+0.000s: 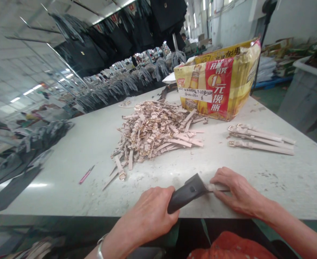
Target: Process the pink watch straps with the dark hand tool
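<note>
In my left hand [154,210] is the grip of a dark tool with a broad black handle [188,192], tilted up to the right just above the front of the table. I cannot make out the tool's kind. My right hand [235,190] pinches a short pale strap [212,187] between thumb and fingers, right at the tool's far end. A thin dark line sticks out under these fingers. Beyond both hands lies a large heap of pale pink buckle straps [153,133] with gold buckles. Several more buckle straps [263,138] lie side by side at the right.
A yellow and red cardboard box [215,90] stands behind the heap. A small pink-handled tool [86,175] lies on the white table [66,151] at left. A grey bin [304,90] is beyond the right edge. Dark garment pieces [115,43] hang on racks behind.
</note>
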A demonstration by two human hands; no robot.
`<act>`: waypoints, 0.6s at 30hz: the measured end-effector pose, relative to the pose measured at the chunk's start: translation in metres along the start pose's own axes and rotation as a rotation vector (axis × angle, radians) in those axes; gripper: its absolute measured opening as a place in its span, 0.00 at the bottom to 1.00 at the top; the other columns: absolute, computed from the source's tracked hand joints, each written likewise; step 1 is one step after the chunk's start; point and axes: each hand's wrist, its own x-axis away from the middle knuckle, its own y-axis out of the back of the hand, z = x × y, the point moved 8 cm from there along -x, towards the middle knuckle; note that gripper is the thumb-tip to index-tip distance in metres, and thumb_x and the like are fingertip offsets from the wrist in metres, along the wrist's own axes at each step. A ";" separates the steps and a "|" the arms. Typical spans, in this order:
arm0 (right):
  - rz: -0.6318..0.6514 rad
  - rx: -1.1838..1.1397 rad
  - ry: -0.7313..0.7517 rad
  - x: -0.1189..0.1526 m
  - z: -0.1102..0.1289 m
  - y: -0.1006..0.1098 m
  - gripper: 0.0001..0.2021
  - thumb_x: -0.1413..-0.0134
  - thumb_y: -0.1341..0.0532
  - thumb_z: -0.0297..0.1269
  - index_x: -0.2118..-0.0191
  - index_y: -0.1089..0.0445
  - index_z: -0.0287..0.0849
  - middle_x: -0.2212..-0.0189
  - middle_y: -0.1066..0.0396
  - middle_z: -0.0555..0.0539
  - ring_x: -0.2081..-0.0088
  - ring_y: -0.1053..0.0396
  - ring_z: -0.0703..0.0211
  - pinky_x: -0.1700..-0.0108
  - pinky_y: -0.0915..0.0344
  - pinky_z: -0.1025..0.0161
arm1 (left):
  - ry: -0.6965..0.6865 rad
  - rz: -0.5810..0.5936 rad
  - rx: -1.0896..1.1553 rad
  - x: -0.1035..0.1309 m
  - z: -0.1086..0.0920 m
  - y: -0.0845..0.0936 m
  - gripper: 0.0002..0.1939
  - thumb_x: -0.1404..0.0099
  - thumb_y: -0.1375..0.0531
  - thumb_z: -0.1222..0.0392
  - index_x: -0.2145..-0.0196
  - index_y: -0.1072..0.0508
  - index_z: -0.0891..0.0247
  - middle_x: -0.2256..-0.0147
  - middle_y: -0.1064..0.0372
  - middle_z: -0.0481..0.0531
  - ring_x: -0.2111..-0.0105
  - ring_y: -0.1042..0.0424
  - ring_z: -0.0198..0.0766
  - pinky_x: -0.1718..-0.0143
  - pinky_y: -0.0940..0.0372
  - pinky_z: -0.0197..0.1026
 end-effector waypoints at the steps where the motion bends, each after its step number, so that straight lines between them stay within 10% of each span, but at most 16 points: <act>1: 0.002 -0.001 -0.002 0.000 -0.001 -0.001 0.07 0.48 0.40 0.29 0.62 0.30 0.43 0.66 0.34 0.46 0.60 0.38 0.52 0.58 0.41 0.56 | -0.023 -0.002 -0.010 -0.003 -0.006 0.000 0.11 0.40 0.46 0.53 0.61 0.29 0.56 0.64 0.29 0.52 0.61 0.29 0.46 0.61 0.38 0.44; 7: 0.005 -0.012 -0.025 -0.001 -0.005 -0.002 0.06 0.47 0.41 0.29 0.63 0.29 0.43 0.67 0.34 0.46 0.61 0.37 0.53 0.59 0.41 0.58 | -0.087 -0.067 -0.063 -0.022 -0.022 0.005 0.11 0.41 0.46 0.53 0.63 0.29 0.58 0.66 0.28 0.53 0.64 0.29 0.47 0.65 0.39 0.42; 18: -0.019 0.036 -0.022 0.001 -0.006 -0.001 0.08 0.48 0.40 0.29 0.60 0.30 0.43 0.65 0.33 0.45 0.60 0.37 0.51 0.59 0.40 0.56 | 0.088 0.007 0.136 -0.003 0.028 -0.012 0.13 0.43 0.45 0.53 0.63 0.27 0.60 0.64 0.28 0.52 0.63 0.30 0.42 0.65 0.38 0.38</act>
